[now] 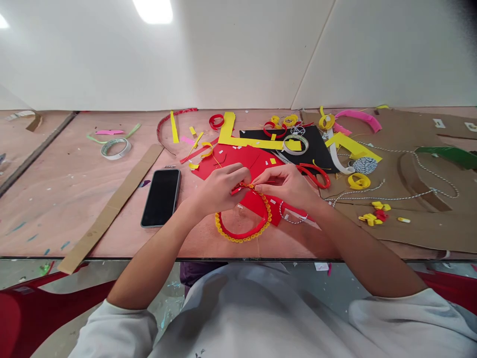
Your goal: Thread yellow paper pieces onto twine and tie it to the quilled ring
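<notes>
A red ring (pixel 244 235) edged with small yellow paper coils lies near the front of the table, its far side lifted between my hands. My left hand (pixel 225 188) is closed on the ring's far edge, fingers curled over it. Thumb and forefinger of my right hand (pixel 286 183) pinch the same edge beside a small orange-yellow bit. My fingers hide the exact contact there. Red paper (pixel 257 161) lies under and beyond both hands. Red-handled scissors (pixel 317 175) rest just past my right hand, and a black-and-white cord loop (pixel 294 220) lies below it.
A phone (pixel 161 198) and a long cardboard strip (pixel 112 206) lie left of my forearm; the strip overhangs the front edge. Tape rolls (pixel 116 148), yellow paper (pixel 225 130), black paper (pixel 320 146), a cord ball (pixel 364 165) and cardboard (pixel 395 223) spread around. A white wall (pixel 242 54) stands behind.
</notes>
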Available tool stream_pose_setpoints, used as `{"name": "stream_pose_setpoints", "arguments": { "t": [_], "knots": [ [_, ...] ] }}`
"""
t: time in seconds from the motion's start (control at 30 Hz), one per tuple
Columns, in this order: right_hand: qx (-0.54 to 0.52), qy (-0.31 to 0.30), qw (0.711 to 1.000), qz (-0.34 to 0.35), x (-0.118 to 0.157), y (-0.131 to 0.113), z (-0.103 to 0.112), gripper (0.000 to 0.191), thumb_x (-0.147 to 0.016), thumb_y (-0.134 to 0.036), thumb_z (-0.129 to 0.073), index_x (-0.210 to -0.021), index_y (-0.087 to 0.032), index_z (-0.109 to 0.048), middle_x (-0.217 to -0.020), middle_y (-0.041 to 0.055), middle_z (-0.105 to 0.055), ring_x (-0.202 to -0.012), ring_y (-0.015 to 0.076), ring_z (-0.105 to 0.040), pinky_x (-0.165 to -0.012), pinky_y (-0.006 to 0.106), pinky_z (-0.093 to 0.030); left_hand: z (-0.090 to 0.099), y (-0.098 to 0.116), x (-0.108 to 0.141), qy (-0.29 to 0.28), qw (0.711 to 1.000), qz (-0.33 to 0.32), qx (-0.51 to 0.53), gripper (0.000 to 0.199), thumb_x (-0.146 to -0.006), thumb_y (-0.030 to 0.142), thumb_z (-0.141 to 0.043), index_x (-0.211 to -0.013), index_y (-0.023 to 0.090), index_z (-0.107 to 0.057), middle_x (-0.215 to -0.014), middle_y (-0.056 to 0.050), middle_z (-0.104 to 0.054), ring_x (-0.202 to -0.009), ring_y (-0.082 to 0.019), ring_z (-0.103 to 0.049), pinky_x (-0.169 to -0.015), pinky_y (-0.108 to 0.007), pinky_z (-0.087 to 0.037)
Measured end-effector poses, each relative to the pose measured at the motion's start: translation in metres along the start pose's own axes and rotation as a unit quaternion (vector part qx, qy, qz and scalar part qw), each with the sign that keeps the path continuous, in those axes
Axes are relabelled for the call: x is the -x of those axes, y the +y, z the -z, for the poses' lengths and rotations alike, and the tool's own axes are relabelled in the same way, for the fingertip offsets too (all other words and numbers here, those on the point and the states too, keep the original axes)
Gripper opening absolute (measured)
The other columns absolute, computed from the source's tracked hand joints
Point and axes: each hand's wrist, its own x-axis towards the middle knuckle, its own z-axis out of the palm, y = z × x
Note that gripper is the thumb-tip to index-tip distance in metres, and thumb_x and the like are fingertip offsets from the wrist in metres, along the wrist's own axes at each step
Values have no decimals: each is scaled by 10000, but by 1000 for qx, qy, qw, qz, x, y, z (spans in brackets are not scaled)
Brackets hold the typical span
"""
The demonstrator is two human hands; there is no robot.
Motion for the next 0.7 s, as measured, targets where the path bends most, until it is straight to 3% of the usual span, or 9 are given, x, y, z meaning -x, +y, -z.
{"name": "stream_pose_setpoints", "arguments": {
  "t": [0.23, 0.37, 0.5, 0.7],
  "knots": [
    [36, 22, 998, 50, 2, -1, -5, 165, -856, -315, -742, -959, -195, -787, -975, 68, -805, -902, 215, -757, -835, 346, -630, -1, -4, 2, 44, 999, 1, -3, 72, -909, 140, -605, -908, 202, -569, -851, -7, -691, -727, -122, -608, -630, -225, -431],
    [104, 45, 988, 107, 5, 0, -10, 321, -854, -256, -728, -1174, -227, -716, -1174, 73, -787, -1068, 233, -756, -939, 369, -622, -2, -5, 3, 73, 997, 9, -10, 65, -910, 153, -620, -933, 202, -586, -849, 0, -702, -714, -115, -621, -648, -220, -459],
    [236, 89, 955, 156, 7, 3, -15, 217, -883, -223, -661, -1082, -248, -743, -1101, 56, -809, -997, 241, -767, -873, 371, -610, -3, -5, 4, 83, 996, 15, -28, 56, -912, 156, -625, -934, 205, -609, -845, -3, -709, -695, -113, -621, -641, -221, -466],
    [267, 125, 944, 147, 7, 7, -20, 187, -891, -207, -631, -1000, -258, -774, -1011, 25, -826, -891, 219, -775, -800, 341, -592, -6, -5, 5, 80, 995, 12, -51, 47, -930, 179, -603, -911, 199, -641, -832, -17, -724, -689, -120, -632, -647, -230, -475]
  ]
}}
